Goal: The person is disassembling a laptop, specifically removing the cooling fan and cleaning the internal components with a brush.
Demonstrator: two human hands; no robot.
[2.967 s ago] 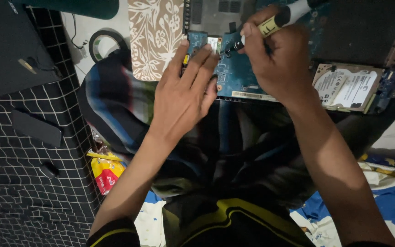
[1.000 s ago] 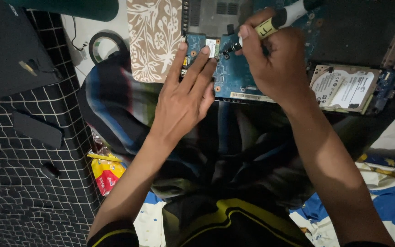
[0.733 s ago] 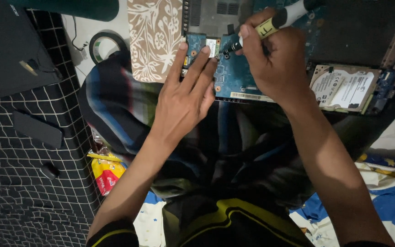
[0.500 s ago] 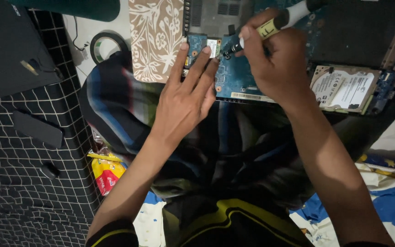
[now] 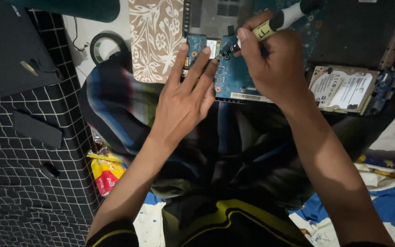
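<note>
A blue circuit board (image 5: pixel 238 82) of an opened laptop lies across my lap. My left hand (image 5: pixel 186 98) rests flat on the board's near edge, its fingertips pressing beside a small card (image 5: pixel 212 48). My right hand (image 5: pixel 273 61) grips a screwdriver (image 5: pixel 270 27) with a yellow, white and black handle. The screwdriver tip touches the board just right of my left fingertips. A silver hard drive (image 5: pixel 344 89) sits in the laptop to the right of my right wrist.
A patterned brown and white cover (image 5: pixel 156 36) lies left of the board. A roll of black tape (image 5: pixel 106 45) sits beyond it. A dark flat case (image 5: pixel 12 50) and a black bar (image 5: pixel 37 129) lie on the checked cloth at left. A yellow and red wrapper (image 5: pixel 104 171) is near my left forearm.
Almost nothing has changed: both hands hold their places on the board, and the screwdriver has shifted only slightly at the same spot.
</note>
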